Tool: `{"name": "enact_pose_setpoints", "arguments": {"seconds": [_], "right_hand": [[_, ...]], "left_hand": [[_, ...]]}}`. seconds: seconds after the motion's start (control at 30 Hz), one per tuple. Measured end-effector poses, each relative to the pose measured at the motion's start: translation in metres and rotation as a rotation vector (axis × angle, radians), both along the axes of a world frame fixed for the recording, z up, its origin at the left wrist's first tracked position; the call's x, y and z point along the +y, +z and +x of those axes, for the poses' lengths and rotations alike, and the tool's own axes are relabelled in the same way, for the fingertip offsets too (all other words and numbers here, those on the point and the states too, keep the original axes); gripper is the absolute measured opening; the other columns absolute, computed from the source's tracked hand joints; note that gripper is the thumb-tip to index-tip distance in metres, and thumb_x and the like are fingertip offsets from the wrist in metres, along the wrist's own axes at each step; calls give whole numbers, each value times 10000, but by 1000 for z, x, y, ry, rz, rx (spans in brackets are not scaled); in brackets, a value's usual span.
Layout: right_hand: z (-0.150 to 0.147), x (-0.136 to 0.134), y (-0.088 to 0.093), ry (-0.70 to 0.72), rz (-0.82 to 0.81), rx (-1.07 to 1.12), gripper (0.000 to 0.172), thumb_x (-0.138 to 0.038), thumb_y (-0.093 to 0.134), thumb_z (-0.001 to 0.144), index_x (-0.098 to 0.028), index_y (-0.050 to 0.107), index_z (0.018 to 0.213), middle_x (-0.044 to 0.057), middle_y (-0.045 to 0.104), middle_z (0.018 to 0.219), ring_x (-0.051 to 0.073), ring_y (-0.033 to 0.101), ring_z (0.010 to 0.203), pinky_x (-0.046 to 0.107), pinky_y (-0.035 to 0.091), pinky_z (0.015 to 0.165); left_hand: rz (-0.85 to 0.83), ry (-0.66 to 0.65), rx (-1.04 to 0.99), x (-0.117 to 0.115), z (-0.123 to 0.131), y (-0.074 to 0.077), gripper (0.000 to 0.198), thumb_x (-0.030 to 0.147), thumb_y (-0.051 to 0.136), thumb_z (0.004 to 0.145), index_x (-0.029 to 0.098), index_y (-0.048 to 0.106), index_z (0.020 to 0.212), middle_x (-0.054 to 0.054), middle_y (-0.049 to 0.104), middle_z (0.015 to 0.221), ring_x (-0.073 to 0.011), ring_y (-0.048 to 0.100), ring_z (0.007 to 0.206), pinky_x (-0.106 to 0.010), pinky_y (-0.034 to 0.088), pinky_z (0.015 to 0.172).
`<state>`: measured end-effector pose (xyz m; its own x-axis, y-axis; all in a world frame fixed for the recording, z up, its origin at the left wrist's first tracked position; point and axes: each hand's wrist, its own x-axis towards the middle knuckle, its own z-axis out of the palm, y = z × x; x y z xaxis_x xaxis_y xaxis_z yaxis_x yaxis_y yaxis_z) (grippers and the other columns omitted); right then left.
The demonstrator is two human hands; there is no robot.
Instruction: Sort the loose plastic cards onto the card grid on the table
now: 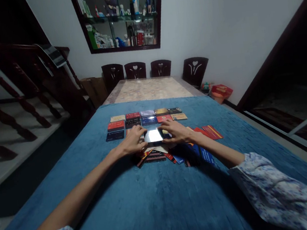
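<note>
My left hand (135, 139) and my right hand (175, 131) grip opposite ends of a glossy, dark-edged rectangular card (153, 135). Strong glare whitens its face, hiding any print. Fingers lie along its far edge and thumbs along its near edge. Beyond my hands, cards lie in rows, among them a dark blue card (115, 135), an orange-red card (116, 125) and a tan card (179, 116). Below the held card spreads a loose pile, including a black striped card (155, 156) and a blue card (203, 155). My hands and forearms hide parts of both groups.
A blue cloth (142, 206) covers the near table; bare stone-patterned tabletop (144, 88) shows beyond it. Red cards (212, 132) lie by my right forearm. Dark chairs (161, 67) stand at the far end, under a wall cabinet (125, 49). A wooden railing (6, 77) runs along the left.
</note>
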<state>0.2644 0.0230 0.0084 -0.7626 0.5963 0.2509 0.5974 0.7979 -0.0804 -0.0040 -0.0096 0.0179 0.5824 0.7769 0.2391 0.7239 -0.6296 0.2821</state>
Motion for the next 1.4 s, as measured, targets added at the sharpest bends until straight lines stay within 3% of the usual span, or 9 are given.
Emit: {"name": "enact_pose_setpoints", "arguments": {"seconds": [0.33, 0.73, 1.27, 1.4], "right_hand": [[-39, 27, 16, -91, -1, -48, 531, -447, 716, 827, -205, 631, 1292, 155, 599, 1190, 323, 490, 1144, 455, 479, 875], [-87, 65, 32, -167, 13, -185, 483, -453, 667, 839, -218, 646, 1261, 157, 612, 1225, 335, 500, 1134, 437, 459, 856], [-122, 97, 42, -251, -124, -304, 376, -387, 630, 835, -211, 671, 1166, 147, 689, 1171, 365, 526, 1199, 500, 468, 910], [-125, 99, 39, -263, -126, -340, 360, -363, 625, 827, -210, 682, 1148, 138, 701, 1162, 363, 518, 1223, 484, 468, 928]], "left_hand": [[25, 119, 69, 28, -21, 9, 495, 239, 630, 765, 187, 609, 1257, -133, 575, 1213, -338, 511, 1177, -540, 412, 973], [57, 228, 151, 70, -51, 11, 488, 283, 597, 707, 202, 656, 1184, -122, 599, 1184, -349, 511, 1154, -517, 424, 968], [-40, 374, 360, 107, -55, 16, 504, 259, 577, 736, 176, 648, 1227, -177, 639, 1232, -402, 517, 1165, -561, 433, 920], [-67, 375, 387, 109, -54, 15, 495, 263, 585, 718, 199, 666, 1201, -130, 662, 1218, -364, 528, 1157, -487, 440, 939]]}}
